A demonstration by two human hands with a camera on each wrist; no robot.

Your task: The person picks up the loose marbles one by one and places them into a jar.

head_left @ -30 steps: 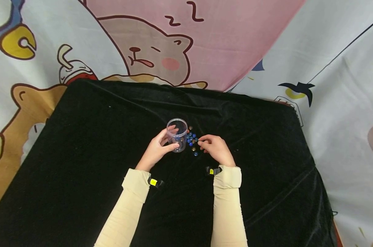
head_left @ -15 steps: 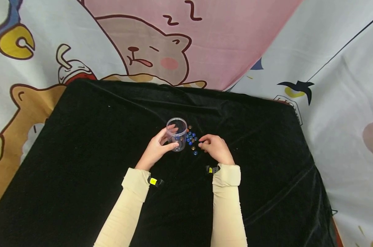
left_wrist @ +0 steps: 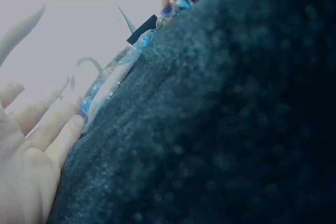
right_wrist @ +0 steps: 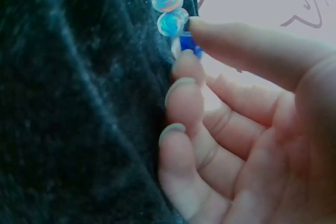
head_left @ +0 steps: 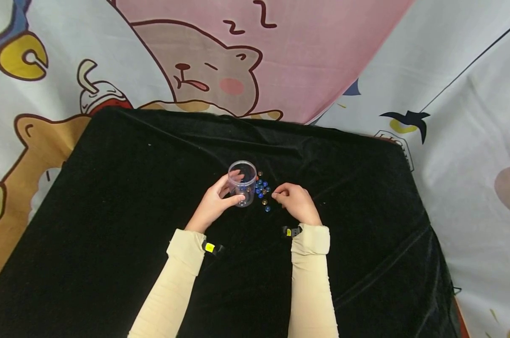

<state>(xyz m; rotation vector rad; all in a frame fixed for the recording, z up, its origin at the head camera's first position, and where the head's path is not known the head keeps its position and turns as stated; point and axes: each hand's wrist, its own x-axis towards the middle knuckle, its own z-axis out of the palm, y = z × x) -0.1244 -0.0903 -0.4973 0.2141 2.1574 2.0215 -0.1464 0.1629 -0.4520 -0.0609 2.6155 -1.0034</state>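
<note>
My left hand grips a clear plastic cup standing on the black cloth, thumb on the near side and fingers round the far side. In the left wrist view the cup wall appears as a pale strip, with marbles showing behind or through it. Several glass marbles, mostly blue with some amber, lie in a loose cluster right of the cup. At the cluster's right side, my right hand pinches a small blue marble between thumb and forefinger; the fingertips partly hide it.
A black velvet cloth covers the table, with soft folds toward the back. Behind hangs a printed curtain with cartoon animals. Each wrist carries a dark strap with a yellow tag, below which are rolled cream sleeves.
Almost nothing differs. The right hand has drawn slightly away from the marble cluster, its fingertips still pinched together. The left hand and cup stay in place.
</note>
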